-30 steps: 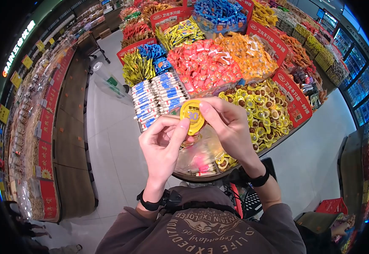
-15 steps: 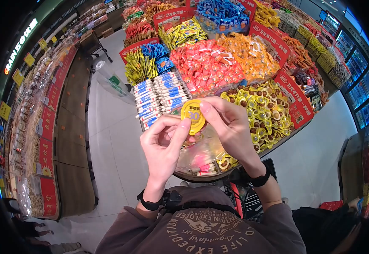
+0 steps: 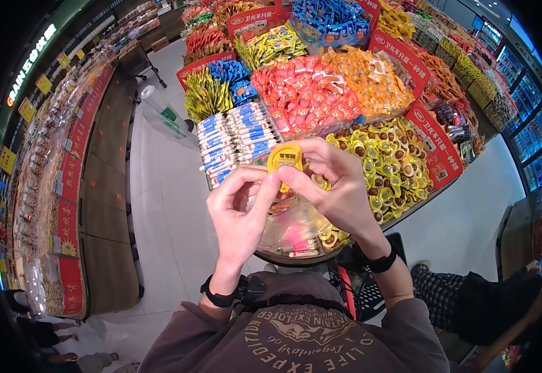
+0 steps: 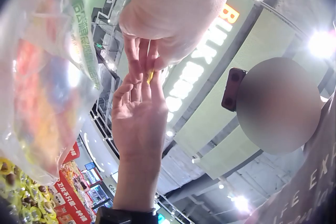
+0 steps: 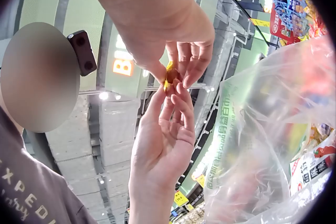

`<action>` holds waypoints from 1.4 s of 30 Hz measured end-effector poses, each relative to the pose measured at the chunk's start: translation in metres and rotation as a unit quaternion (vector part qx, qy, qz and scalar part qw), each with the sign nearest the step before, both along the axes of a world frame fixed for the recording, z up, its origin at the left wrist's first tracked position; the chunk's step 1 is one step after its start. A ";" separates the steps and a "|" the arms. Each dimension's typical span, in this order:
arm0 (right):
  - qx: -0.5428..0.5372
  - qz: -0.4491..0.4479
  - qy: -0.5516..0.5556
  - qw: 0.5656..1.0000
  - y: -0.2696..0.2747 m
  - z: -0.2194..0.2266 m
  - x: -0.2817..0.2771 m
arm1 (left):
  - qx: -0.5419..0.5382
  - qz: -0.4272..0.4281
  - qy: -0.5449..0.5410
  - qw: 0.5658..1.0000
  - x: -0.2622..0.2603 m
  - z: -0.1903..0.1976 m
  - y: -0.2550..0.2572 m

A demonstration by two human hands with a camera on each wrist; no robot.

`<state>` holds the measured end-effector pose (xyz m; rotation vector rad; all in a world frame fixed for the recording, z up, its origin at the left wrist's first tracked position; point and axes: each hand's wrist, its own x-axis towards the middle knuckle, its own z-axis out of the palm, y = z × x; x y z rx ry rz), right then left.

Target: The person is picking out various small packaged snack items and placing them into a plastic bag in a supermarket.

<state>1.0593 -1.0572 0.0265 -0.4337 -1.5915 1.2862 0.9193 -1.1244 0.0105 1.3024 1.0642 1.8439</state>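
Both hands pinch a small round yellow pack (image 3: pixel 286 158) from its two sides, raised over the near edge of the snack display. The left hand (image 3: pixel 238 210) grips its lower left edge with thumb and fingers. My right hand (image 3: pixel 338 186) has its thumb across the front, fingers curled behind. In the right wrist view the yellow pack (image 5: pixel 169 75) shows edge-on between the fingertips of the right hand (image 5: pixel 163 24) and left hand (image 5: pixel 163 148). A clear plastic bag (image 4: pixel 47 77) with colourful packs hangs beside the hands in the left wrist view.
Bins of red packs (image 3: pixel 305 96), white-and-blue sticks (image 3: pixel 236 140) and yellow round packs (image 3: pixel 395 165) fill the display. A shelf row (image 3: pixel 106 248) stands left across the floor (image 3: pixel 162 230). Another person (image 3: pixel 491 304) is at the lower right, and a basket (image 3: pixel 370 298) is below the display.
The right thumb has moved down across the pack's front, and the pack has turned in the fingers, covering its large number. Another person has come further into view at the lower right.
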 end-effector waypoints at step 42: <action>0.214 0.073 -0.448 0.865 0.025 -0.089 -0.038 | -0.036 0.237 0.334 0.911 -0.060 -0.024 0.000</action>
